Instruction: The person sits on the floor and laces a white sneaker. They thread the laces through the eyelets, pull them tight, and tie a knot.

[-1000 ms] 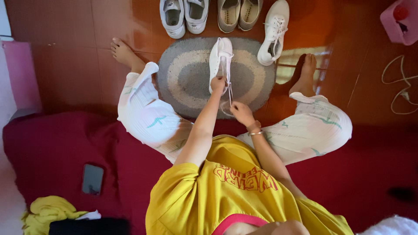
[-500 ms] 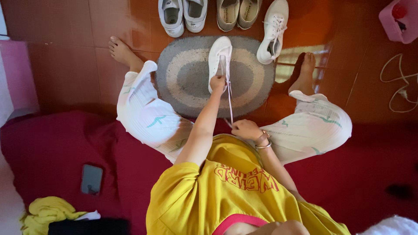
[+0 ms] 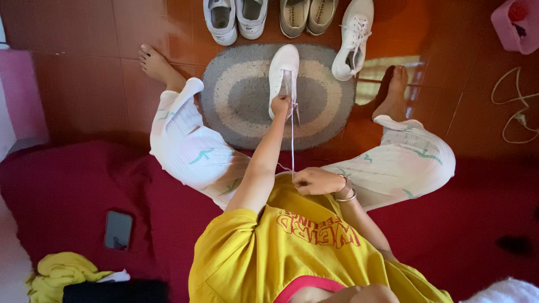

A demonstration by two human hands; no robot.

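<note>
Both my hands work one white shoe (image 3: pixel 283 73) on the grey mat (image 3: pixel 236 101). My left hand (image 3: pixel 280 105) grips its heel end, fingers closed on it. My right hand (image 3: pixel 315 180), near my lap, pinches the lace (image 3: pixel 292 143), stretched taut between them.

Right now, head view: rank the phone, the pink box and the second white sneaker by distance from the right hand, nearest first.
From the right hand:
1. Second white sneaker, above it at the mat's far edge.
2. Phone, lower left on the red cover.
3. Pink box, top right corner.
</note>
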